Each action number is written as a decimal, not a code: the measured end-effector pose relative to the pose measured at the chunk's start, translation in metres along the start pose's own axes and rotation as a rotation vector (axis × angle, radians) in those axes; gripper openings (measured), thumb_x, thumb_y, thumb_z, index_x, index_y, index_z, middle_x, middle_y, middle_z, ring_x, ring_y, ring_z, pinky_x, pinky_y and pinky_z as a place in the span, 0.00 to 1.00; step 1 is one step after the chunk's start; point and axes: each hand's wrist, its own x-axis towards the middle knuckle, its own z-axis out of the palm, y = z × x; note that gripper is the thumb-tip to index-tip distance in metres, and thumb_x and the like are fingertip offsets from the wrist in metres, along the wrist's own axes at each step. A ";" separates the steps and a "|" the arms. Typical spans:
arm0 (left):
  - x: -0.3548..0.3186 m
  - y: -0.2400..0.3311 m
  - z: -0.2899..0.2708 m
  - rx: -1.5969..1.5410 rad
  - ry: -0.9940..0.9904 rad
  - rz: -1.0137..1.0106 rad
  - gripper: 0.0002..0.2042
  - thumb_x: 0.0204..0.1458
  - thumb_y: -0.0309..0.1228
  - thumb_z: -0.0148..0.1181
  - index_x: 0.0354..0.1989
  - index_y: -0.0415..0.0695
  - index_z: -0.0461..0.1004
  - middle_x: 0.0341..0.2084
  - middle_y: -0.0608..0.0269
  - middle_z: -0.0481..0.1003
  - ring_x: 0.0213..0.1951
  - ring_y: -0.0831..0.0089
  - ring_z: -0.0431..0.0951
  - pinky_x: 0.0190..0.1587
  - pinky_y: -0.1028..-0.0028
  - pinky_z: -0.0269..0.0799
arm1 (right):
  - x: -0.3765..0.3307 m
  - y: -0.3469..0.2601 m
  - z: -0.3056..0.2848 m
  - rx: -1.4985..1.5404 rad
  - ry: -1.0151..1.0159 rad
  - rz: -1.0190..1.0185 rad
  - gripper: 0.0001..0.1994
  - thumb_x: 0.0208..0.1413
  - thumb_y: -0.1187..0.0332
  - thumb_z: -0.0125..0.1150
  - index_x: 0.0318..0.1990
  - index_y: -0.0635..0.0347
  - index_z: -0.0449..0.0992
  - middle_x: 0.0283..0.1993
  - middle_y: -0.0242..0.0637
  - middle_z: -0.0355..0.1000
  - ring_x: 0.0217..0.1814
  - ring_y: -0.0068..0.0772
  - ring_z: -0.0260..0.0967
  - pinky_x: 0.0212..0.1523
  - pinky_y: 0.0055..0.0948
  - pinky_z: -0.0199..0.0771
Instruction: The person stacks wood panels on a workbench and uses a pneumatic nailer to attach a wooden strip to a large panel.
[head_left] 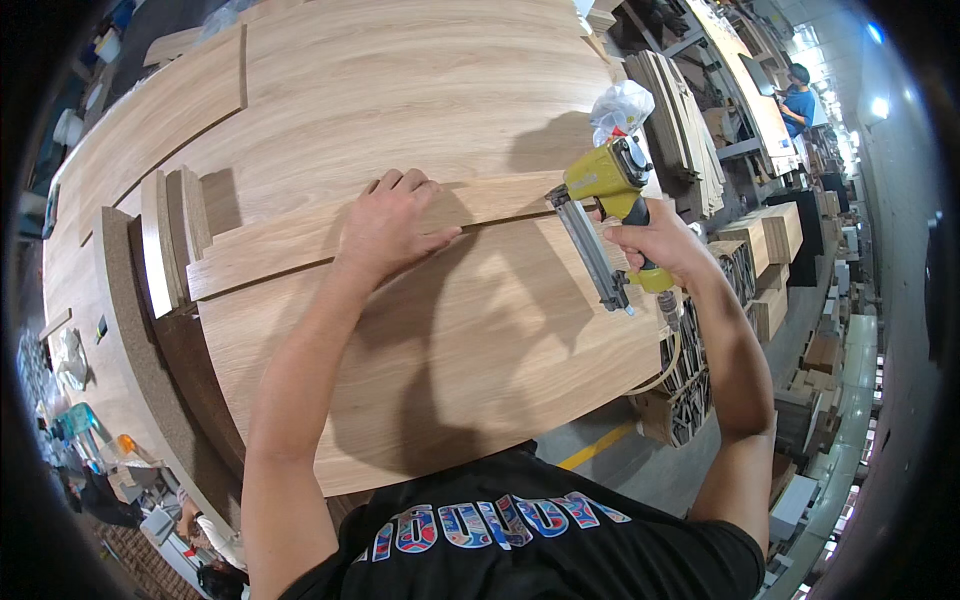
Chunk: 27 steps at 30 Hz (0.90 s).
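Observation:
My left hand (388, 228) straddles a long light wood strip (275, 252), fingers curled over its far side and thumb stretched along the near edge. Beneath the strip lies a wide wood-grain panel (480, 350). In my right hand (668, 243) is a yellow-green nail gun (606, 172), gripped by its handle. Its nose touches or hovers just over the strip's right end; I cannot tell which. The slanted grey magazine (590, 250) points toward me, above the panel. A pale air hose (672, 372) runs down from the handle's base.
Short boards (185, 235) stand on edge at the strip's left end, beside a curved raw-edged board (165, 370). A clear plastic bag (622, 105) and stacked planks (680, 130) lie at the right. Another person in blue (797, 105) works at a far bench.

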 end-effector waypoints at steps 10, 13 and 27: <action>0.000 0.001 0.000 0.010 0.011 0.006 0.30 0.55 0.57 0.68 0.57 0.45 0.80 0.55 0.63 0.76 0.60 0.63 0.75 0.63 0.59 0.75 | 0.000 -0.005 0.001 -0.043 -0.020 -0.014 0.15 0.63 0.67 0.68 0.54 0.63 0.81 0.23 0.23 0.67 0.22 0.13 0.62 0.25 0.21 0.62; -0.001 0.001 0.001 0.020 0.015 -0.003 0.30 0.55 0.57 0.68 0.57 0.46 0.80 0.55 0.63 0.76 0.60 0.63 0.74 0.63 0.59 0.75 | 0.000 -0.006 0.003 -0.063 0.003 -0.002 0.14 0.63 0.68 0.68 0.53 0.62 0.81 0.23 0.23 0.68 0.22 0.13 0.62 0.25 0.20 0.62; -0.001 -0.004 0.009 0.021 0.040 0.011 0.29 0.56 0.58 0.67 0.55 0.46 0.79 0.55 0.62 0.76 0.60 0.61 0.74 0.63 0.60 0.74 | -0.004 -0.025 0.013 -0.043 -0.013 -0.014 0.08 0.61 0.71 0.69 0.42 0.64 0.76 0.23 0.25 0.69 0.21 0.16 0.65 0.24 0.22 0.65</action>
